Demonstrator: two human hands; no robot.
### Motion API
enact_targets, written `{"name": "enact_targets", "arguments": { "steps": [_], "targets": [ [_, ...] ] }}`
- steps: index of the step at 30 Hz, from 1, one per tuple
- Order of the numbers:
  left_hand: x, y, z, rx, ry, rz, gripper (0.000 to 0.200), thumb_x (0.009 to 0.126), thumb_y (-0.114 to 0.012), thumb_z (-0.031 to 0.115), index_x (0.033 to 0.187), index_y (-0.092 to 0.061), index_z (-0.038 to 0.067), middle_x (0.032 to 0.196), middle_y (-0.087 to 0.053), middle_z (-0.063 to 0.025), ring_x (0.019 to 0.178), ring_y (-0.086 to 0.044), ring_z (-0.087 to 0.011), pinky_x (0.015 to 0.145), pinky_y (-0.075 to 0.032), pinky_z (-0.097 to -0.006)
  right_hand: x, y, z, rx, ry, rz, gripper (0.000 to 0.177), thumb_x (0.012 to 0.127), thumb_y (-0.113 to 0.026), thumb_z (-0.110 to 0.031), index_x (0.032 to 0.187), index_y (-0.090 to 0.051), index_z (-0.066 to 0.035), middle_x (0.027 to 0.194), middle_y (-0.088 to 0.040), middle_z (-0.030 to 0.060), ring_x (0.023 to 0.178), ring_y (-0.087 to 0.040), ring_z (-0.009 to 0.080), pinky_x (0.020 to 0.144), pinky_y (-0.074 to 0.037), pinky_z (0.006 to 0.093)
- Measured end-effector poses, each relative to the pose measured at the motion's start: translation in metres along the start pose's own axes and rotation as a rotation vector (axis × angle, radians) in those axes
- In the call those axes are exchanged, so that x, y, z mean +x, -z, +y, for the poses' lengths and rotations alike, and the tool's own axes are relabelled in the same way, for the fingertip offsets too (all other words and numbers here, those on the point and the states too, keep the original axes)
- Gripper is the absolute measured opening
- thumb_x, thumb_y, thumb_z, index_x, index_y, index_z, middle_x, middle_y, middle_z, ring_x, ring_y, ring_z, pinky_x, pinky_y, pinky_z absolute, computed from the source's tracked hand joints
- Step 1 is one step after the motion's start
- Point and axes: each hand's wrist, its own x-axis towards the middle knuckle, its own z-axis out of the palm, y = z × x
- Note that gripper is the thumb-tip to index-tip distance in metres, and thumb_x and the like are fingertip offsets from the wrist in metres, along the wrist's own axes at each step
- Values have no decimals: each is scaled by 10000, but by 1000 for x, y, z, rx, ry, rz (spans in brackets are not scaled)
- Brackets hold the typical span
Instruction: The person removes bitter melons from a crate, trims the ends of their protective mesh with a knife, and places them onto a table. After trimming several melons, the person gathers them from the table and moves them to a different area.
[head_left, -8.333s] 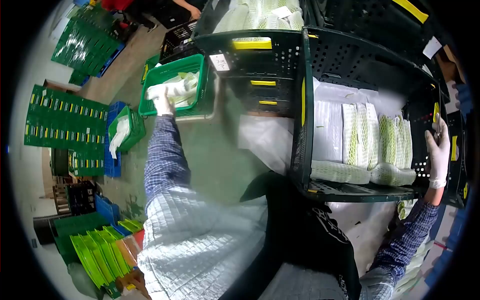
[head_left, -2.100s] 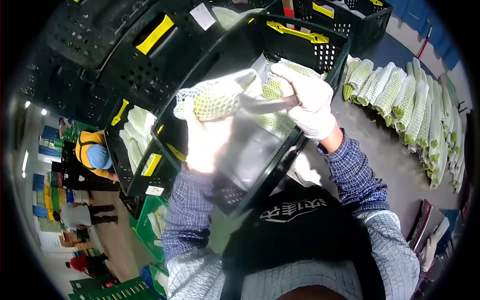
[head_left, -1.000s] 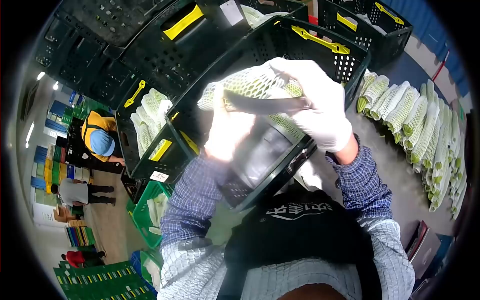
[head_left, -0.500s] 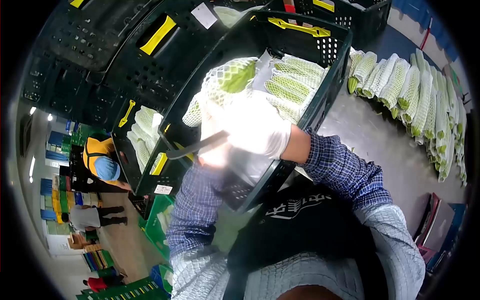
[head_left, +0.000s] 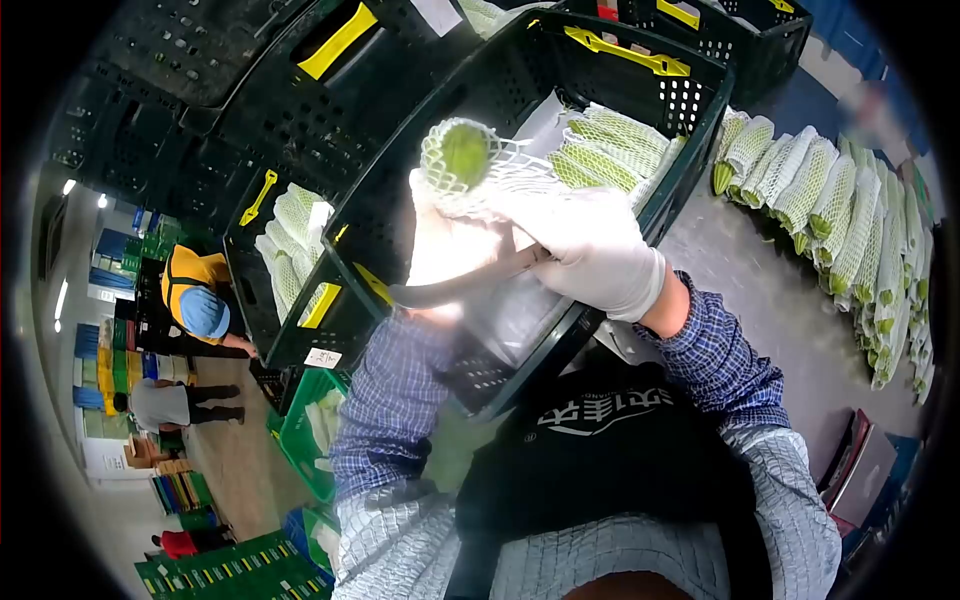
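My left hand (head_left: pixel 448 245), washed out by glare, is closed around a long green gourd (head_left: pixel 465 153) in a white foam net sleeve. The gourd's rounded end faces me. My gloved right hand (head_left: pixel 608 255) is closed on what looks like a knife (head_left: pixel 470 282), its grey blade pointing left below the gourd. The same hand's fingers are at the stretched end of the net (head_left: pixel 515 175). Both hands are over a dark green crate (head_left: pixel 640 235), where netted gourds (head_left: pixel 612 150) lie at the far right beside a pale liner sheet.
Rows of netted gourds (head_left: pixel 800 190) lie on a metal table (head_left: pixel 740 290) at right. Dark crates (head_left: pixel 290 140) stand at left and behind. A smaller crate of gourds (head_left: pixel 290 245) and a green basket (head_left: pixel 310 430) are lower left. A person in orange (head_left: pixel 195 290) bends nearby.
The gourd has turned so its end faces me. My right hand has moved right and away from my left, drawing the net out, and more of the knife shows.
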Motion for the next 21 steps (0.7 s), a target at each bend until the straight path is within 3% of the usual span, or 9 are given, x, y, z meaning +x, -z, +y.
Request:
{"name": "enact_targets", "arguments": {
  "steps": [4, 6, 7, 9, 12, 13, 15, 19, 21],
  "targets": [
    [4, 8, -2, -627, 223, -9, 751, 801, -765, 340, 1330, -372, -21, 1190, -583, -135, 1010, -616, -228, 905, -531, -345, 4, 10, -3, 92, 3, 73, 401, 686, -774, -90, 1082, -715, -59, 743, -689, 74, 653, -676, 207, 640, -540, 303],
    [2, 4, -2, -100, -19, 19, 723, 866, -668, 470, 1335, -410, -16, 1219, -577, -159, 1093, -602, -281, 977, -502, -433, 5, 24, -2, 216, -90, 152, 377, 751, -764, -98, 1119, -701, -44, 765, -700, 55, 651, -669, 159, 635, -533, 275],
    [3, 1, 1, -160, 32, 7, 726, 860, -688, 468, 1343, -418, -1, 1236, -570, -160, 1119, -586, -285, 986, -496, -445, 6, 34, -2, 304, -179, 244, 338, 805, -745, -110, 1130, -695, -32, 773, -702, 33, 642, -655, 124, 626, -523, 254],
    [3, -5, 13, -697, 341, 0, 733, 849, -728, 464, 1359, -433, 28, 1270, -556, -160, 1169, -553, -294, 1003, -484, -471, 8, 50, 3, 517, -414, 305, 275, 898, -688, -154, 1145, -691, -31, 798, -706, 12, 647, -636, 78, 618, -510, 229],
    [3, -5, 20, -582, 228, 47, 571, 876, -746, 397, 1287, -547, 55, 1200, -638, -111, 1070, -642, -268, 903, -561, -472, 10, 65, 23, 516, -640, 50, 314, 953, -626, -285, 1169, -697, -69, 843, -715, 39, 684, -649, 86, 621, -515, 246],
    [1, -4, 23, -500, 189, 104, 636, 878, -745, 390, 1344, -484, 44, 1240, -614, -139, 1090, -638, -283, 937, -551, -470, 6, 54, 38, 450, -320, -29, 365, 919, -658, -332, 1153, -704, -55, 884, -733, 62, 703, -672, 116, 624, -527, 257],
    [9, -2, 30, -345, 169, 91, 758, 888, -736, 373, 1446, -359, 26, 1306, -561, -197, 1157, -608, -320, 1014, -519, -472, 5, 50, 22, 601, -392, -289, 425, 890, -687, -302, 1211, -657, -26, 1018, -727, 101, 876, -695, 187, 808, -561, 343],
    [15, -44, 62, 178, 24, 125, 800, 930, -632, 505, 1523, -297, 84, 1447, -445, -196, 1282, -494, -331, 1061, -455, -477, 2, 51, 13, 641, -329, -119, 679, 737, -827, -458, 1158, -624, 35, 972, -709, 133, 834, -668, 187, 733, -551, 317],
    [9, -99, 69, 246, 61, 117, 757, 990, -449, 585, 1493, -347, 29, 1478, -435, -181, 1355, -448, -303, 1125, -373, -440, -13, 84, 13, 789, -440, -107, 609, 751, -833, -383, 1117, -621, 56, 929, -708, 128, 791, -669, 169, 714, -552, 293]
  ]
}}
